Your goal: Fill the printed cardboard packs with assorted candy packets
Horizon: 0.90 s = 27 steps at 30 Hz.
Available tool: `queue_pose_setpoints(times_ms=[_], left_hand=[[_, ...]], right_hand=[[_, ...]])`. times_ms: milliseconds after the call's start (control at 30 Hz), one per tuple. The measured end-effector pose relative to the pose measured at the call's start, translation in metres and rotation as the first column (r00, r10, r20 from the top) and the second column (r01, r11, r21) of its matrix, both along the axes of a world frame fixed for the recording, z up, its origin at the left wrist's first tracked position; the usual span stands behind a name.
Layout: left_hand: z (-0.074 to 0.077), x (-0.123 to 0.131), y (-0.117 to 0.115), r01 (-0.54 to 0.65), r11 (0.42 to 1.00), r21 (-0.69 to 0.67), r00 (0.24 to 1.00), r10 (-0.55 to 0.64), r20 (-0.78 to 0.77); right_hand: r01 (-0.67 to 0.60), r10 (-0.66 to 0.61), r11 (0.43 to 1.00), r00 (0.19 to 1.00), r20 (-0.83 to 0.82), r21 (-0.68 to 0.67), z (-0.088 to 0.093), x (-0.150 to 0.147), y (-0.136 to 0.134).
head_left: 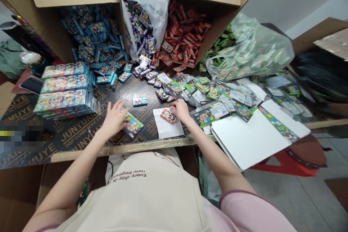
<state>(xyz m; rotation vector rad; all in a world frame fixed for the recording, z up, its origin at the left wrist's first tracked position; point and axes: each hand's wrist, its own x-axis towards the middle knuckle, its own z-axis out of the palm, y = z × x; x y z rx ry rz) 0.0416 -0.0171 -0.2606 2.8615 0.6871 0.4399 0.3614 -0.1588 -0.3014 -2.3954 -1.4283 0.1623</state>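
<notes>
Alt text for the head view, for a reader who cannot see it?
The left hand rests on a green packet, the right hand touches a red packet on a white card. Boxes behind spill blue and red packets.

i'm seeing even, soft indoor light falling from above, casting only faint shadows. glare is flaring on the clear plastic bags (252, 49) at the tabletop's far edge. wide-angle distortion is bending the corners, and a pixelated patch (20, 136) is covering the left edge.
</notes>
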Motion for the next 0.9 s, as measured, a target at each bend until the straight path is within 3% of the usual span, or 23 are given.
queue_pose_setpoints(times_ms=[67, 167, 267, 367, 433, 500, 600, 667, 767, 900], left_hand=[[-0.007, 0.012, -0.010, 0.179, 0.979, -0.094, 0.955, -0.196, -0.223], [-0.016, 0.032, -0.021, 0.242, 0.948, -0.207, 0.861, -0.308, -0.404], [-0.018, 0.043, -0.022, 0.227, 0.943, -0.242, 0.846, -0.314, -0.430], [-0.008, 0.043, -0.017, 0.165, 0.903, -0.396, 0.872, -0.321, -0.369], [0.005, 0.040, -0.014, 0.147, 0.861, -0.488, 0.939, -0.277, -0.205], [0.020, 0.037, -0.014, 0.183, 0.830, -0.526, 0.983, -0.166, 0.080], [0.034, 0.035, -0.016, 0.222, 0.764, -0.606, 0.898, 0.081, 0.432], [0.036, 0.036, -0.021, 0.239, 0.684, -0.689, 0.830, 0.224, 0.511], [0.029, 0.037, -0.030, 0.260, 0.587, -0.767, 0.787, 0.331, 0.521], [0.023, 0.035, -0.040, 0.241, 0.548, -0.801, 0.777, 0.385, 0.498]], right_hand=[[-0.017, 0.017, 1.000, 1.000, 0.002, 0.003, -0.009, 0.000, -0.004], [-0.035, 0.035, 0.999, 0.999, 0.000, 0.021, -0.016, -0.008, -0.006], [-0.039, 0.041, 0.998, 0.998, -0.042, 0.055, -0.020, -0.010, -0.009], [0.005, 0.005, 0.995, 0.995, -0.098, 0.099, -0.020, -0.006, -0.013], [0.046, -0.029, 0.990, 0.992, -0.126, 0.134, -0.015, -0.006, -0.014], [0.080, -0.030, 0.969, 0.977, -0.210, 0.234, -0.006, -0.012, -0.012], [0.105, 0.114, 0.890, 0.890, -0.441, 0.443, 0.019, -0.039, -0.006], [0.114, 0.261, 0.840, 0.772, -0.579, 0.531, 0.037, -0.065, -0.001], [0.141, 0.395, 0.803, 0.602, -0.694, 0.579, 0.059, -0.102, 0.006], [0.187, 0.402, 0.796, 0.547, -0.734, 0.575, 0.067, -0.124, 0.010]])
